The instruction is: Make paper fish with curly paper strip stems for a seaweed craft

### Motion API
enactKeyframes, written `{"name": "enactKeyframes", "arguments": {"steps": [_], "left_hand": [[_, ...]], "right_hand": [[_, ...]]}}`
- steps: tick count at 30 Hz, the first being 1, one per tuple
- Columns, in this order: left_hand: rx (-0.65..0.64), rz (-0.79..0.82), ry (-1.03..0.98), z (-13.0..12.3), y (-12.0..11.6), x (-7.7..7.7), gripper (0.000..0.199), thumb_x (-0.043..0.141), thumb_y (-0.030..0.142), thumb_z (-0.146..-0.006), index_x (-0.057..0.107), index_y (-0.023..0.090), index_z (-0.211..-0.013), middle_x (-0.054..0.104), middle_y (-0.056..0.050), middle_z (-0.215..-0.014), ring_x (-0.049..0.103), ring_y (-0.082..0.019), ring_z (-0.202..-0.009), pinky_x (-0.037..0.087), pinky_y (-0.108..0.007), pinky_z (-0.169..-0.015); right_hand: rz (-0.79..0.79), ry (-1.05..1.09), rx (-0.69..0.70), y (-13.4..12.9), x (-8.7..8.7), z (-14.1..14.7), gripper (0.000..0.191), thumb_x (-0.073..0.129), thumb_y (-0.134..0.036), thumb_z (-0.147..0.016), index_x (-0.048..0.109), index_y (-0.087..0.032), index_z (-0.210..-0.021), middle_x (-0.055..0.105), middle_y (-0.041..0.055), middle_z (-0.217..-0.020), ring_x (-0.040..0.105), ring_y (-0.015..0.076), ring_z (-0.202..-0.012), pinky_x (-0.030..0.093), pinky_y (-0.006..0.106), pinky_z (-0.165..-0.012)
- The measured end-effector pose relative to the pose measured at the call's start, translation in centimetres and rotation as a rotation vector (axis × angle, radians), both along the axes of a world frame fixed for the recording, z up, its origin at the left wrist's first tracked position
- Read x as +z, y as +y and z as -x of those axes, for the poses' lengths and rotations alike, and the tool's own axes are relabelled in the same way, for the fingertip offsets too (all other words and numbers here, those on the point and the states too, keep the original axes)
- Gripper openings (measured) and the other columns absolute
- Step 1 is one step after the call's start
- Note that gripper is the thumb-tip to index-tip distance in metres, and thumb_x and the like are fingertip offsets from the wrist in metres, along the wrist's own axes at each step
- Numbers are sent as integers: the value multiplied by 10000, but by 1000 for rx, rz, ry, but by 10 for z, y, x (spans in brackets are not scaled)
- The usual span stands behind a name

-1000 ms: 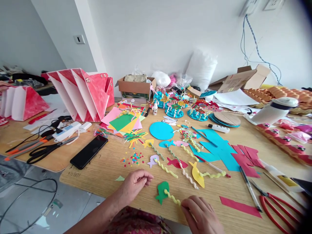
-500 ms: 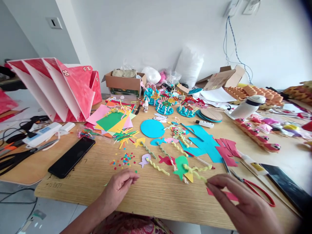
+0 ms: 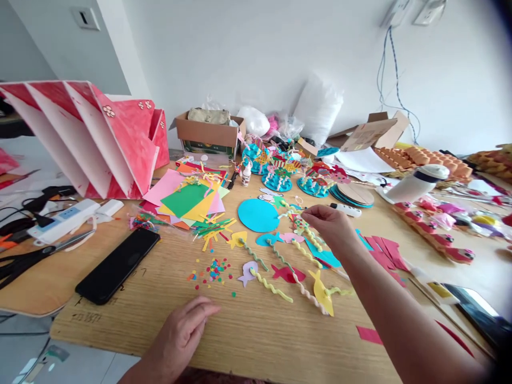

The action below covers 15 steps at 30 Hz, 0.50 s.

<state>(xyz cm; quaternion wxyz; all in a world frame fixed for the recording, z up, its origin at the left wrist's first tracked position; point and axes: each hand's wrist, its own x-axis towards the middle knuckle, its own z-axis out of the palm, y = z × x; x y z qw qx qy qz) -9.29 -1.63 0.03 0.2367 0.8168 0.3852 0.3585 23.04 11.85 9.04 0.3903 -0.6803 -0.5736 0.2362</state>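
My right hand (image 3: 326, 221) reaches across the table with thumb and fingers pinched at the end of a yellow twisted pipe cleaner (image 3: 288, 207). A green paper fish (image 3: 277, 201) is at its other end, beside a white paper fish (image 3: 268, 195). My left hand (image 3: 188, 325) rests near the front edge, fingers curled together, nothing visible in them. Between the hands lie a purple fish (image 3: 248, 271), a red fish (image 3: 288, 273) and a yellow fish (image 3: 322, 294), each with a twisted pipe cleaner. Behind them is a blue paper disc (image 3: 258, 215).
Coloured paper dots (image 3: 216, 269) lie beyond my left hand. A black phone (image 3: 118, 266) and scissors (image 3: 52, 249) are at left, near stacked coloured paper (image 3: 186, 200). Finished blue-based fish models (image 3: 276, 181) stand behind. A white bottle (image 3: 420, 183) is at right.
My right hand has moved forward and left, carrying the green fish with its pipe cleaner to the back. The yellow fish beneath is uncovered. My left hand has shifted slightly toward me.
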Motion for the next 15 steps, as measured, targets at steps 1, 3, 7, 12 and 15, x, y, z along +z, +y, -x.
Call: {"name": "enactKeyframes", "arguments": {"steps": [1, 3, 7, 12, 15], "left_hand": [[-8, 7, -10, 1, -1, -2, 347, 388, -5, -785, 581, 215, -970, 640, -18, -861, 625, -95, -791, 470, -127, -727], [-24, 32, -38, 3, -2, -1, 339, 383, -1, -788, 581, 213, -961, 632, -15, -826, 618, -91, -735, 475, -128, -686], [-27, 71, -120, 12, 5, 17, 282, 396, 37, -822, 573, 210, -958, 606, -8, -773, 580, -81, -634, 471, -133, -612], [-30, 8, -168, 17, 19, 42, 280, 413, 36, -831, 558, 222, -982, 600, -9, -797, 580, -85, -671, 473, -141, -631], [-62, -47, -146, 13, 23, 39, 264, 405, 54, -845, 558, 219, -983, 603, -11, -784, 585, -86, -667, 472, -135, -621]], "right_hand": [[5, -3, -3, 9, -3, 5, 261, 592, -435, -608, 605, -179, -655, 558, -21, -538, 431, 93, -475, 314, 231, -457], [15, -10, -1, 25, -7, 15, 254, 579, -425, -631, 611, -175, -668, 542, -31, -512, 424, 88, -452, 308, 227, -442], [46, -60, -3, 56, -12, 36, 234, 570, -397, -689, 631, -172, -706, 556, -38, -527, 460, 87, -461, 328, 219, -445], [148, -180, -32, 90, -26, 58, 217, 562, -353, -791, 620, -144, -812, 603, -23, -676, 547, 102, -578, 430, 230, -523], [205, -259, -27, 104, -34, 69, 238, 528, -344, -844, 590, -139, -947, 615, 21, -908, 588, 127, -750, 495, 295, -652]]}}
